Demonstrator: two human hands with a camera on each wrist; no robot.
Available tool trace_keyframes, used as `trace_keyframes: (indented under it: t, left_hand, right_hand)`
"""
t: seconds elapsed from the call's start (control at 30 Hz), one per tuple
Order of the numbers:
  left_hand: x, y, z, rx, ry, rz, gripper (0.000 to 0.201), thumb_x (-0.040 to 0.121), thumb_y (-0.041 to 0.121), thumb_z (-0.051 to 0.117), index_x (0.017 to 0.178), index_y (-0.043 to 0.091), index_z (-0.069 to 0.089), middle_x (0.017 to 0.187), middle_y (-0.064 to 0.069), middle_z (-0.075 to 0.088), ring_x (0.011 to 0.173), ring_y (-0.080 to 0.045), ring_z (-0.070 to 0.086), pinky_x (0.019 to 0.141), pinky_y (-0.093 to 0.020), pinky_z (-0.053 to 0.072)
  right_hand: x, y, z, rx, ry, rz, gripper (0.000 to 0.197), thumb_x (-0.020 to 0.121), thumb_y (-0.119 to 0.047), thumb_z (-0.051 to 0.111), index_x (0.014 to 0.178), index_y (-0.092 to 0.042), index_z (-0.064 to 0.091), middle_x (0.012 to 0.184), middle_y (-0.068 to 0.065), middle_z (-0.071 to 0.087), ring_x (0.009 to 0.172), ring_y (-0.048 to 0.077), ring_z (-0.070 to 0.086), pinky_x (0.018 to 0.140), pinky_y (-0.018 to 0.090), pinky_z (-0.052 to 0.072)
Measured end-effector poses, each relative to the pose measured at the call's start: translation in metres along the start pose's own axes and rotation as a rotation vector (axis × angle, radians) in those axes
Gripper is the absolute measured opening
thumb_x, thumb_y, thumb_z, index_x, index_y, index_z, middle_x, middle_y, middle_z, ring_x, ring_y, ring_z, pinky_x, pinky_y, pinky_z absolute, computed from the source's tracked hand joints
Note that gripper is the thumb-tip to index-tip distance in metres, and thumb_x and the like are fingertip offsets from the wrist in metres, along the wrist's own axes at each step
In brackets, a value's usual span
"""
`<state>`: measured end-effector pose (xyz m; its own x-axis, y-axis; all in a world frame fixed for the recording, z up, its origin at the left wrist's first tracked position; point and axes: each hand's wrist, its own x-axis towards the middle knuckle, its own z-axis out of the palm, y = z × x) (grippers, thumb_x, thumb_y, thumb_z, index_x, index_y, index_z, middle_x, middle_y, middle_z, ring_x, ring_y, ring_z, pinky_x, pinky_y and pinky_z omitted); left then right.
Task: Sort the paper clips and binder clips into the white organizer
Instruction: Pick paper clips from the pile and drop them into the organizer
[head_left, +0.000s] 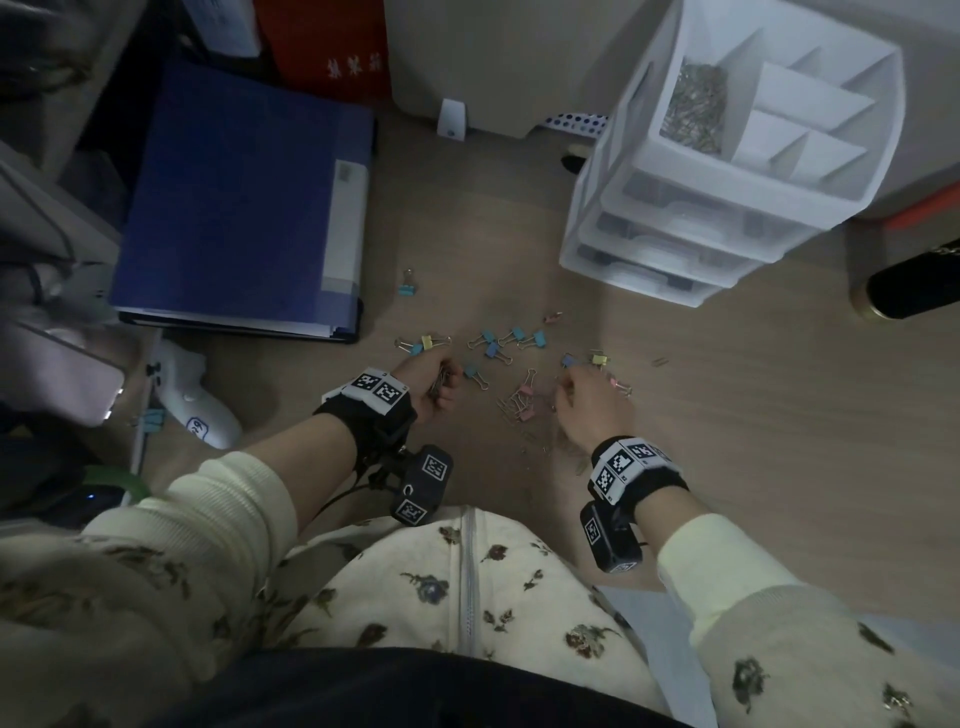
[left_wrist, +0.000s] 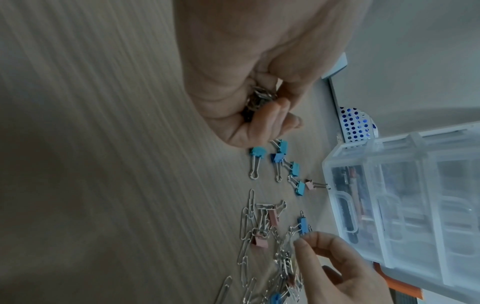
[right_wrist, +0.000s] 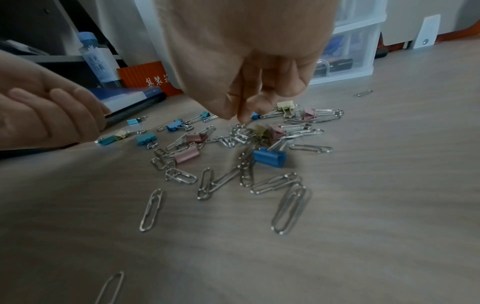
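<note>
The white organizer stands at the back right, and one top compartment holds a heap of paper clips. Blue, pink and yellow binder clips lie scattered on the wooden table between my hands. Silver paper clips are tangled among them and spread toward me. My left hand rests on the table left of the pile, fingers curled round a bunch of paper clips. My right hand hovers over the pile, thumb and forefinger pinched at the end of a paper clip.
A blue folder lies at the back left, with a red box behind it. A white handheld device sits left of my left arm. A black cylinder lies at the right edge. One stray paper clip lies right of the pile.
</note>
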<state>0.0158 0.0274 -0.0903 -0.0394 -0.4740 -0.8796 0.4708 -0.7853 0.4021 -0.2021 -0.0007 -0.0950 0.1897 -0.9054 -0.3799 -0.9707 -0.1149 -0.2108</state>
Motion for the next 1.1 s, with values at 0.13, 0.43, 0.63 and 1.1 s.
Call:
trace_keyframes:
  t: [0.13, 0.43, 0.63, 1.1]
  left_hand:
    - [0.002, 0.002, 0.0, 0.006, 0.006, 0.003, 0.033, 0.094, 0.021, 0.041, 0.062, 0.014, 0.044, 0.042, 0.004, 0.041, 0.03, -0.007, 0.031, 0.034, -0.013, 0.021]
    - [0.004, 0.006, 0.001, 0.004, 0.005, 0.0, 0.038, 0.098, 0.026, 0.038, 0.062, 0.014, 0.043, 0.041, 0.004, 0.041, 0.03, -0.007, 0.03, 0.033, -0.013, 0.021]
    - [0.005, 0.006, 0.0, -0.006, 0.003, -0.001, 0.039, 0.098, 0.026, 0.037, 0.062, 0.013, 0.043, 0.045, 0.003, 0.039, 0.029, -0.007, 0.03, 0.034, -0.012, 0.02]
    - [0.006, 0.01, 0.004, 0.002, -0.002, -0.001, 0.04, 0.099, 0.028, 0.034, 0.063, 0.013, 0.043, 0.039, 0.004, 0.042, 0.028, -0.007, 0.031, 0.034, -0.011, 0.022]
  right_hand:
    - [0.001, -0.001, 0.0, -0.003, -0.003, -0.051, 0.022, 0.094, -0.023, 0.043, 0.109, -0.013, 0.056, 0.114, 0.005, 0.06, 0.095, 0.026, 0.058, 0.073, 0.034, 0.048]
    - [0.001, 0.003, 0.005, -0.185, -0.081, -0.274, 0.032, 0.089, -0.025, 0.055, 0.121, -0.02, 0.052, 0.118, 0.002, 0.054, 0.098, 0.028, 0.058, 0.063, 0.029, 0.038]
    - [0.003, -0.011, 0.002, -0.31, -0.115, -0.31, 0.033, 0.082, -0.001, 0.051, 0.112, -0.013, 0.056, 0.108, 0.008, 0.06, 0.097, 0.032, 0.056, 0.071, 0.036, 0.044]
    - [0.001, -0.021, -0.008, -0.349, -0.208, -0.296, 0.034, 0.082, -0.003, 0.052, 0.115, -0.01, 0.053, 0.11, 0.009, 0.06, 0.098, 0.03, 0.057, 0.075, 0.036, 0.043]
